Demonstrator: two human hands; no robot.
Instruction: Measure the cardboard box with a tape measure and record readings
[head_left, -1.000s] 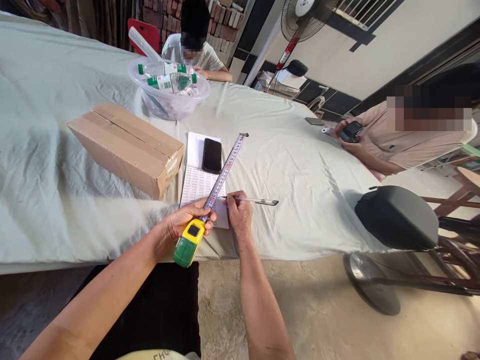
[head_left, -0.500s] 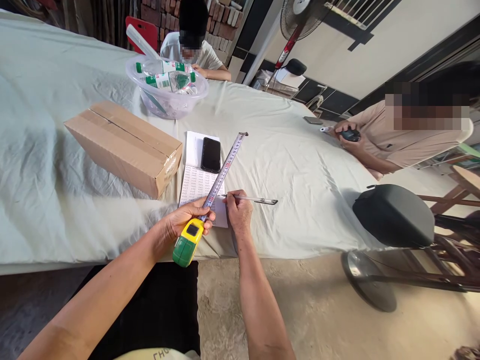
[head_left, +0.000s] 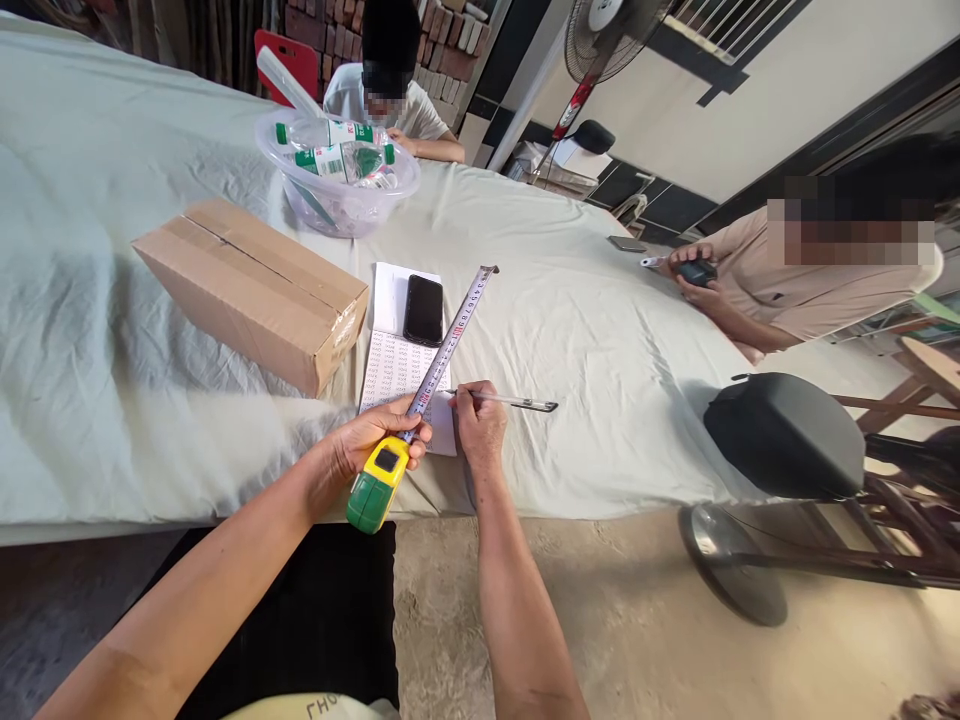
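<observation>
My left hand (head_left: 382,437) is closed on a yellow and green tape measure (head_left: 377,484), gripping it where the blade comes out. The white blade is pulled out and slants up and to the right across a sheet of paper (head_left: 397,375) covered with rows of handwritten marks. Between the fingers of my right hand (head_left: 481,428) is a pen (head_left: 525,403), its writing end over the paper's right edge. Whether the tip touches the paper I cannot tell. A black phone (head_left: 424,309) lies on the upper part of the paper.
Left of the paper stands a closed cardboard box (head_left: 251,300). Behind it a clear plastic basin (head_left: 337,205) holds bottles. One person (head_left: 431,125) sits at the far side; another (head_left: 757,270) at the right holds a dark object. A black chair-like seat (head_left: 787,435) stands by the table's right edge.
Both hands, the tape measure and the pen hold nearly the same place. The view has shifted very slightly. The person at the right has turned the dark object a little.
</observation>
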